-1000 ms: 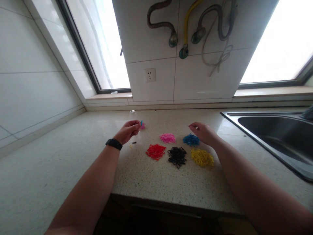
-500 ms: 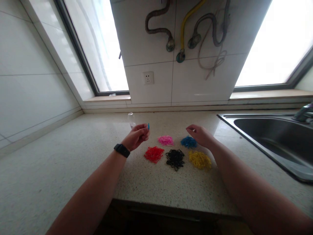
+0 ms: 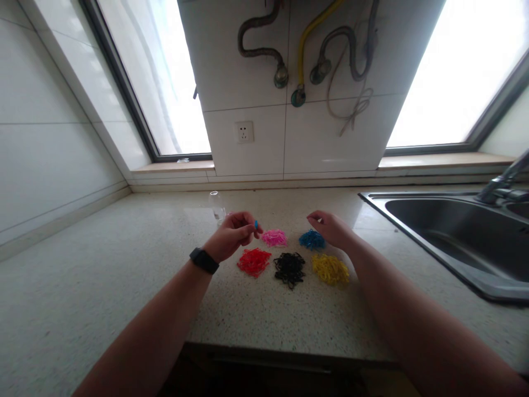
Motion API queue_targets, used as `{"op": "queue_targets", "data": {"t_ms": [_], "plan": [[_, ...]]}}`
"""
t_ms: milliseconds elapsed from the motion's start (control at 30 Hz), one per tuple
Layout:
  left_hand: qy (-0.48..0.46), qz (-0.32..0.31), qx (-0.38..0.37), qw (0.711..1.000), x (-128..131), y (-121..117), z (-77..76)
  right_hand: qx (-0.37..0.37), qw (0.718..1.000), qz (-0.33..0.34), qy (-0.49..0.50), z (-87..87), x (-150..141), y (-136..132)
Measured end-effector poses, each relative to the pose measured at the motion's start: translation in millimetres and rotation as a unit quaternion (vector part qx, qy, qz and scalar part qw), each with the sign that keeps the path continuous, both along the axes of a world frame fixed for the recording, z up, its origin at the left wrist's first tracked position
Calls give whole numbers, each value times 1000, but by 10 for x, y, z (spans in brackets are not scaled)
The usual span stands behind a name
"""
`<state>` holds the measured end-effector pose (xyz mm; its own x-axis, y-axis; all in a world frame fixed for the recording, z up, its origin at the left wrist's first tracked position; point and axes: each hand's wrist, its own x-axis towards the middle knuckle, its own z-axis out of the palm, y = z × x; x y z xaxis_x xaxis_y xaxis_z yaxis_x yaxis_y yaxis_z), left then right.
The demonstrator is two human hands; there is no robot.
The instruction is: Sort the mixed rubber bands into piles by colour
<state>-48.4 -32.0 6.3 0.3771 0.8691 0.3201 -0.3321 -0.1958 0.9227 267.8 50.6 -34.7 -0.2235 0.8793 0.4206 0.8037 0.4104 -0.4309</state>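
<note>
My left hand (image 3: 232, 236) is closed, with a small blue rubber band (image 3: 256, 225) pinched at the thumb and fingertips. It hovers beside the pink rubber-band pile (image 3: 275, 238) and above the red pile (image 3: 253, 262). My right hand (image 3: 329, 227) has its fingers curled together just behind and over the blue pile (image 3: 312, 240); anything between the fingertips is too small to make out. Nearer to me lie a black rubber-band pile (image 3: 290, 269) and a yellow one (image 3: 330, 269), the latter below my right wrist.
A clear glass vessel (image 3: 215, 206) stands behind my left hand, partly covered by it. On the right, a steel sink (image 3: 417, 248) with a faucet (image 3: 496, 187) is set into the speckled counter (image 3: 264, 320). A wall socket (image 3: 244, 132) and hoses are at the back.
My left hand has shifted slightly right toward the pink pile and turned, still pinching the blue band. My right hand stays by the blue pile. The whole view has swung a little to the right.
</note>
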Motion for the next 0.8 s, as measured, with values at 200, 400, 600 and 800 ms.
{"op": "queue_targets", "data": {"t_ms": [200, 400, 600, 800], "plan": [[48, 29, 48, 997, 155, -105, 26, 0, 1000, -6, -8, 13, -17, -15], [123, 85, 148, 978, 330, -324, 152, -2, 1000, -7, -11, 34, -41, -48], [189, 120, 242, 944, 379, -429, 150, 3, 1000, -2, -12, 29, -49, -55], [236, 133, 279, 921, 384, -426, 123, 2, 1000, 7, 18, 18, -64, -38]]}}
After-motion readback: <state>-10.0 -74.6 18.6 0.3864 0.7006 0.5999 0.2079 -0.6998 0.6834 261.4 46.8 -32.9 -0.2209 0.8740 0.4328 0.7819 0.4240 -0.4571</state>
